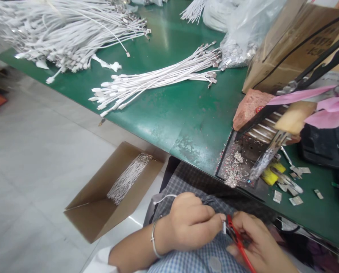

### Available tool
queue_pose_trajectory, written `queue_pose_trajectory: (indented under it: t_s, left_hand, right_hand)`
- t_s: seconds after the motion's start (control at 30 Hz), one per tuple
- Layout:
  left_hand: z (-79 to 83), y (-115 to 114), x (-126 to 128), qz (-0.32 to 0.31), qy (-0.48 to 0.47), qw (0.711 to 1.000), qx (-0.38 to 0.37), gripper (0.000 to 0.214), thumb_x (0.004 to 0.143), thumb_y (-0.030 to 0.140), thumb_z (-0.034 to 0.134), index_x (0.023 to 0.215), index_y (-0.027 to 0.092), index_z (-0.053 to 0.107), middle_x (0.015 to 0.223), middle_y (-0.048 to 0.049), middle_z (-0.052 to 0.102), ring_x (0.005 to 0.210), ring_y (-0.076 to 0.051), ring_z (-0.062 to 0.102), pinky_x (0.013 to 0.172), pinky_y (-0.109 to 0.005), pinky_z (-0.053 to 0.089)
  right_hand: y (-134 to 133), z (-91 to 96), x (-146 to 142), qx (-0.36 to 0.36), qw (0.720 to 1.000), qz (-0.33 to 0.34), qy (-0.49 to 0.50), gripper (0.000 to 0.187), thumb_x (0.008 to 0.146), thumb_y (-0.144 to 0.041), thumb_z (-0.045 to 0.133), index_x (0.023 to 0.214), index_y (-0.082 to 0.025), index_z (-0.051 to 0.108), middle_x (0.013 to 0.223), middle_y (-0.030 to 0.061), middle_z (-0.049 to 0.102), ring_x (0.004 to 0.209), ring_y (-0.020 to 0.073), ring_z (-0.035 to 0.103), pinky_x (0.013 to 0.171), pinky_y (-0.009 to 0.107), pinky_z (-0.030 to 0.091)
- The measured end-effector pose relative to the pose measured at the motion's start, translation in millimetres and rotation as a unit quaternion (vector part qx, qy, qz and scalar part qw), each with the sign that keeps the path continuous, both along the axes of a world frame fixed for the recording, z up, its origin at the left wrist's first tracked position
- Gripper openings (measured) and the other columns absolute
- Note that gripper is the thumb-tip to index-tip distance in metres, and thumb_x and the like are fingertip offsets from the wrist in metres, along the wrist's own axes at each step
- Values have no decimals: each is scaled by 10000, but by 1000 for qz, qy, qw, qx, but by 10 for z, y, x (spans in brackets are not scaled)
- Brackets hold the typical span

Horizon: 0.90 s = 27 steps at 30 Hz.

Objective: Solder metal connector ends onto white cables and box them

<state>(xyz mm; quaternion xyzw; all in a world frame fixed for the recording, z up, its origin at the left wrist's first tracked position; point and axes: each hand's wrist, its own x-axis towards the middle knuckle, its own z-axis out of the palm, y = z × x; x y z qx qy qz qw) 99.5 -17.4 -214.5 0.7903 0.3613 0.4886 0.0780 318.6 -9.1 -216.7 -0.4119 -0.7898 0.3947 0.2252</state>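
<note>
Currently, a pale tiled floor (44, 132) lies below a broad green-topped counter (169, 121). Large heap of thin white cables (67, 30): counter, far left. Open brown cardboard box (101, 178): on the floor, more white strands (129, 178) inside. Smaller loose bundle of white cables (158, 77): mid-counter.

Left hand (193, 222), before the counter's edge: fingers curled tight around one short white cable (166, 197), a strand showing behind the fist, pale end beyond the thumb. Right hand (257, 239): fingers wrapped about a red-handled metal hand tool (240, 244); cannot tell whether its tips bite the cable.

Step in hand, as judged: working the cable's end. Next move calls for a steady left pinch, controlled right squeeze.
</note>
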Motion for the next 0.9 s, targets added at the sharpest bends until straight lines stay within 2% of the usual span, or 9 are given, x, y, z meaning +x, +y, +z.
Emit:
queue_pose_trajectory:
  t_s: [0.1,0.17,0.27,0.33,0.43,0.5,0.57,0.7,0.9]
  left_hand:
    - [17,-2,0,-32,-17,999,-34,141,1019,158,491,1087,145,614,714,-38,739,481,-124,477,498,-307,283]
    - [28,-27,13,-63,-65,991,-99,115,1023,188,487,1045,169,599,712,-43,732,525,-122,548,529,-289,343]
    - [11,-108,60,-106,-206,942,-242,143,1028,249,532,911,176,569,641,-19,647,536,-100,546,532,-220,376]
    - [-40,-175,101,-173,-334,851,-367,187,1036,312,560,915,170,562,624,10,595,488,-66,492,486,-160,362]
    - [-152,-242,164,-273,-487,648,-519,277,1008,420,633,959,151,584,700,5,630,462,-40,511,473,-127,412]
    - [-215,-252,205,-295,-537,566,-552,331,961,450,704,933,133,614,730,-8,664,485,-45,567,513,-137,465]
    - [-252,-246,244,-300,-568,546,-539,309,945,415,738,903,131,623,697,4,670,516,-52,611,569,-143,498]
    - [-260,-244,298,-306,-600,565,-477,186,987,314,699,948,157,608,679,16,697,602,-69,681,658,-164,553]
    - [-261,-268,311,-292,-610,548,-493,226,949,317,749,911,134,623,729,-11,736,640,-85,720,674,-175,582]
  right_hand:
    - [2,26,42,31,999,29,20,332,970,-502,627,801,-225,556,668,-11,578,606,144,585,561,225,460]
    - [47,68,23,84,994,52,43,288,1007,-423,593,808,-229,517,625,-37,563,536,117,561,524,205,442]
    - [138,141,-53,166,984,54,45,187,1008,-302,579,852,-231,503,578,-58,549,478,109,531,517,205,448]
    - [175,161,-96,194,979,47,42,133,993,-251,566,876,-229,507,575,-54,560,465,110,521,514,208,456]
    - [156,113,-113,197,979,37,50,61,952,-197,554,914,-228,517,611,-41,602,487,117,554,538,213,485]
    - [90,28,-104,171,983,23,61,76,915,-184,587,933,-234,532,645,-42,630,520,119,587,581,217,510]
    - [-13,-85,-97,96,991,4,93,119,874,-189,648,918,-243,552,662,-53,630,536,111,585,566,198,486]
    - [-244,-324,-121,-73,985,-14,157,142,908,-287,684,868,-240,556,667,-50,620,543,107,569,524,183,438]
    - [-401,-493,-144,-173,966,-18,191,335,955,-523,641,854,-222,535,651,-10,589,542,120,521,499,206,413]
